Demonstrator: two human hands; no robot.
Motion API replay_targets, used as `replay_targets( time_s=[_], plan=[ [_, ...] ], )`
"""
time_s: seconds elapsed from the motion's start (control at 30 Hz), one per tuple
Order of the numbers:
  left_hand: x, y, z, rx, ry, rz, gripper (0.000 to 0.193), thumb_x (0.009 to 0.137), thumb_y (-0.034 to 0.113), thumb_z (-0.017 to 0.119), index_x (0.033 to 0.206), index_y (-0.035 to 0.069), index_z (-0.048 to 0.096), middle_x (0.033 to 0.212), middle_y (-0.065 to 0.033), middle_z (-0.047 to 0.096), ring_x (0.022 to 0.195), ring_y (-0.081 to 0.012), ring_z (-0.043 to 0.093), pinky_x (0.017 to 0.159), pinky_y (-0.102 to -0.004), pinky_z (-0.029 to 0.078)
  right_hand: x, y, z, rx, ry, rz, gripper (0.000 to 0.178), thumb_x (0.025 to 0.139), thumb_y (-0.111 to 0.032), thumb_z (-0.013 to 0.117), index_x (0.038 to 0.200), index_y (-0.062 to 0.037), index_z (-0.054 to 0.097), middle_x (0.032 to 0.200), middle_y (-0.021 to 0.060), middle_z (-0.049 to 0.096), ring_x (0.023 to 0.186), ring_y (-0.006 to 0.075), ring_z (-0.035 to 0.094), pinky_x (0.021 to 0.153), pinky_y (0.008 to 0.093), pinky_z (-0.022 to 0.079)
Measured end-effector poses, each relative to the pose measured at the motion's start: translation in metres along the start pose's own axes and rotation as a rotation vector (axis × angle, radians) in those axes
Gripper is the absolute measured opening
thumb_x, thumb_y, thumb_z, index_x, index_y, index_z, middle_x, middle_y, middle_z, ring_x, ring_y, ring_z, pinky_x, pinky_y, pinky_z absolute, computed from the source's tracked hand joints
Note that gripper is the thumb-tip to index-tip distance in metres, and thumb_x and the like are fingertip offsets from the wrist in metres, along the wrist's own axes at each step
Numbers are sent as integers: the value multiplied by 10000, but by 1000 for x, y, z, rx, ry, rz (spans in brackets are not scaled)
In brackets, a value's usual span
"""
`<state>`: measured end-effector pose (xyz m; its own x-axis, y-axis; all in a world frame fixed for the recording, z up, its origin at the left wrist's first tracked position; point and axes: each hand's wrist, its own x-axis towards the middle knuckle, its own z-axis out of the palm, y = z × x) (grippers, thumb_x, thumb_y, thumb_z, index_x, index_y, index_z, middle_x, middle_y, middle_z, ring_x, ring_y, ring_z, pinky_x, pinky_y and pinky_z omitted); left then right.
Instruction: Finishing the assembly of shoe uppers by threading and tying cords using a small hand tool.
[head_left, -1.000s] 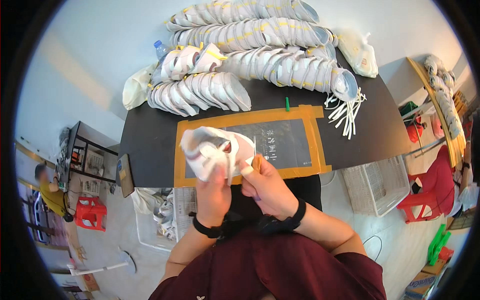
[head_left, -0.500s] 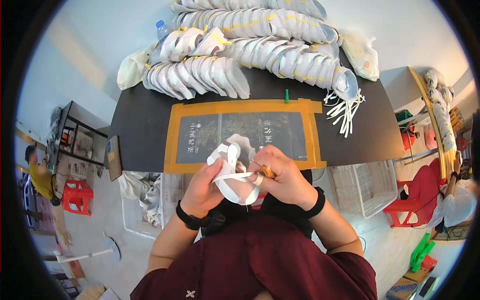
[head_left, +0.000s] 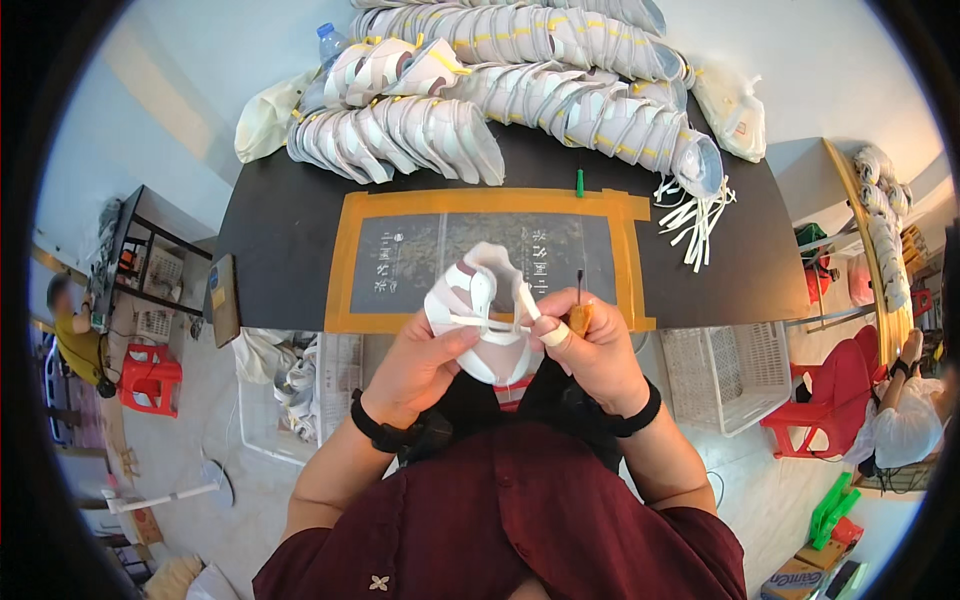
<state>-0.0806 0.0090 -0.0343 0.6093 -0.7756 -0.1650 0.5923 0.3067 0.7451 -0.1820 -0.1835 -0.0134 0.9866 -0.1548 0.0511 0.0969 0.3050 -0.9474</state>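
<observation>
A white, pink and maroon shoe upper (head_left: 497, 362) is held over the near edge of the table. My left hand (head_left: 415, 368) is closed on its left side, with the thumb pressed near the white lace (head_left: 466, 321) that crosses the upper. My right hand (head_left: 608, 368) grips an awl-like tool (head_left: 579, 318) with an orange handle, its thin dark shaft pointing up and away from the upper. The same hand's thumb, wrapped in a pale band, and a finger pinch the lace at the upper's right side. Whether the shaft ends in a hook is too small to tell.
Long stacks of nested shoe uppers (head_left: 400, 140) fill the far side of the dark table (head_left: 275, 270). Loose white laces (head_left: 700, 230) hang beside the right stack. A taped sheet (head_left: 400, 270) and a green-handled tool (head_left: 580, 182) lie nearer. Crates (head_left: 715, 380) stand below.
My right hand has drawn back to the right from the upper, and the tool's shaft now points upward, off the upper. A stretch of lace shows between upper and right hand.
</observation>
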Motion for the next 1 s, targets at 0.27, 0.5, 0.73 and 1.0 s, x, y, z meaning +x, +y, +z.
replay_targets(
  time_s=[0.27,0.5,0.73,1.0],
  plan=[
    [33,1,-12,175,121,217,406,949,91,596,1333,30,479,1235,-66,597,1114,-158,588,955,-322,473,16,-3,3,-139,51,-94,69,943,-110,618,960,-43,620,902,1,611,620,44,491,560,196,407],
    [43,3,-25,5,183,196,376,954,99,589,1317,55,501,1206,-40,604,1077,-146,600,920,-322,495,26,6,-12,54,284,-51,81,958,-122,598,1015,-75,630,839,-46,606,599,24,468,557,181,393],
    [41,10,-35,21,105,115,388,941,98,605,1317,62,513,1208,-37,604,1063,-140,602,911,-307,492,50,22,-14,-524,54,-184,133,926,-106,638,1045,-55,668,938,22,610,846,114,565,770,251,449],
    [42,4,-33,40,98,145,386,927,98,627,1298,51,530,1212,-35,603,1087,-127,576,936,-309,465,63,33,-15,-603,-181,-145,106,870,-101,702,906,-37,625,967,45,582,909,164,553,842,283,440]
  ],
)
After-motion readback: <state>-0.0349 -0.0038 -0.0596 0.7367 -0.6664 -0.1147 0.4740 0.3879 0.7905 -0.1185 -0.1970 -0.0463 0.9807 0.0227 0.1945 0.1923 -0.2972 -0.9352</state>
